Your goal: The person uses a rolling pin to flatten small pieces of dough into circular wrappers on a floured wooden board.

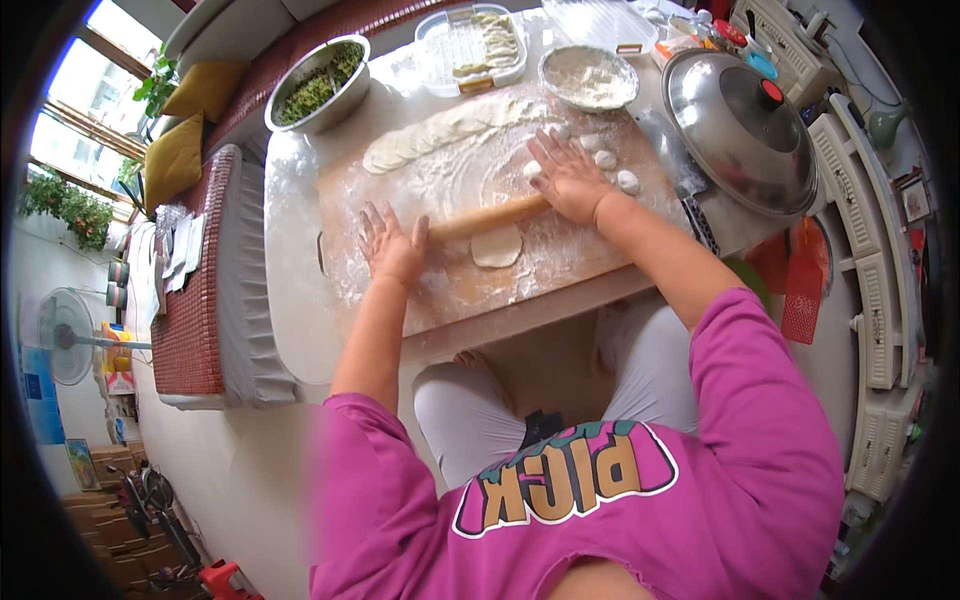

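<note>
A floured wooden board lies on the table in front of me. Across its middle lies a wooden rolling pin. My left hand presses flat on the pin's left end, fingers spread. My right hand rests flat on its right end, palm down. Just under the pin sits a round flattened piece of dough. A row of rolled dough rounds overlaps along the board's far edge. A few small dough lumps lie to the right of my right hand.
Beyond the board stand a metal bowl of green chopped filling, a clear tray with folded dumplings and a bowl of flour. A steel pot lid with a red knob sits at the right. A bench with yellow cushions runs along the left.
</note>
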